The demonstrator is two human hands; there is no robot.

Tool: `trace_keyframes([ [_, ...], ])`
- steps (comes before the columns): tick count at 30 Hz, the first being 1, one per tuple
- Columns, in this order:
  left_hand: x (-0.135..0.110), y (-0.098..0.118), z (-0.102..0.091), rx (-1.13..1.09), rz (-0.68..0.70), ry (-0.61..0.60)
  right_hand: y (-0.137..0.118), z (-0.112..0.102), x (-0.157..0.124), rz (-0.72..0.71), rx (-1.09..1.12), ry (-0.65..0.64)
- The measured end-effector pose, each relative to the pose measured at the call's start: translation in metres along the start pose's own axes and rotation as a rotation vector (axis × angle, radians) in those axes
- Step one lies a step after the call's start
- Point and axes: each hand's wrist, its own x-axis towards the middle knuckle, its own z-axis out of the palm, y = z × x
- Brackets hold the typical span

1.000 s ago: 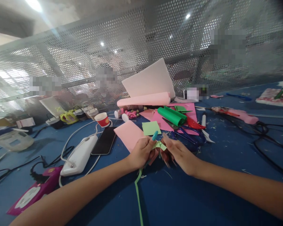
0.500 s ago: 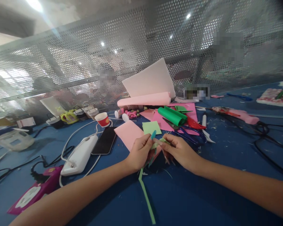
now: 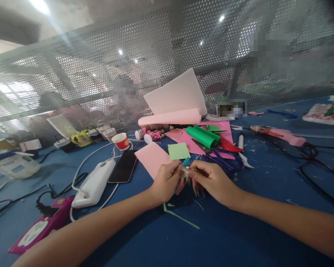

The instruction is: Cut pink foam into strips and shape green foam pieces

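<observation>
My left hand (image 3: 167, 182) and my right hand (image 3: 217, 182) meet at the middle of the table, fingertips pinched together. Between them is a light green paper strip, mostly covered by the fingers. Its long tail (image 3: 183, 218) comes out below my left hand, bends, and slants off to the right. Long nails show on both hands, a blue one on the left thumb. Just beyond the fingers lies a light green paper square (image 3: 178, 151), beside a pale pink sheet (image 3: 152, 158) partly behind my left hand.
A green roll (image 3: 203, 137), pink sheets and blue-handled scissors (image 3: 225, 160) lie ahead. To the left are a phone (image 3: 123, 167), a white power strip (image 3: 94, 183) and a paper cup (image 3: 120, 141). A pink glue gun (image 3: 288, 136) with black cords lies right. A perforated screen stands behind.
The strip's tail has swung from pointing toward me to slanting right, and less of it shows. My fingers have drawn closer together, covering more of the green paper between them.
</observation>
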Motion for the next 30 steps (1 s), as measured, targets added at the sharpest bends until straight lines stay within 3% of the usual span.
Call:
trace_keyframes([
  [5,0.0,-0.001,0.0,0.026,-0.004,0.01,0.0,0.0,-0.001,0.001,-0.012,0.015],
  [11,0.002,-0.006,0.001,0.044,-0.009,0.104,0.0,-0.001,-0.001,0.021,0.028,0.033],
  [18,0.003,-0.007,0.001,0.002,-0.02,0.088,0.001,-0.001,0.0,0.048,0.106,0.053],
  [22,0.002,-0.007,0.002,-0.074,-0.1,0.077,0.005,-0.001,0.002,0.076,0.143,0.067],
  [26,0.009,-0.007,-0.002,-0.275,-0.099,-0.018,0.007,-0.001,0.002,0.107,0.141,-0.007],
  [30,0.018,-0.003,-0.012,-0.304,-0.039,-0.25,0.004,0.0,0.001,0.102,0.05,-0.124],
])
